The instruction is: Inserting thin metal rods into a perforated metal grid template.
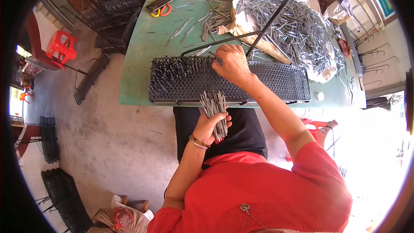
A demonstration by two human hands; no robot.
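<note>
Bright daylight blows out to white glare right of the green counter (138,73), with fisheye bending and dark rim.

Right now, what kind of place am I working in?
Likely a small open-air workshop: a green table on bare concrete, a big pile of metal pins, and stacked black perforated racks on the floor.

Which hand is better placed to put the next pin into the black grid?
Right. The right hand already rests on the grid beside the filled holes; the left hand is shut on the pin bundle.
</note>
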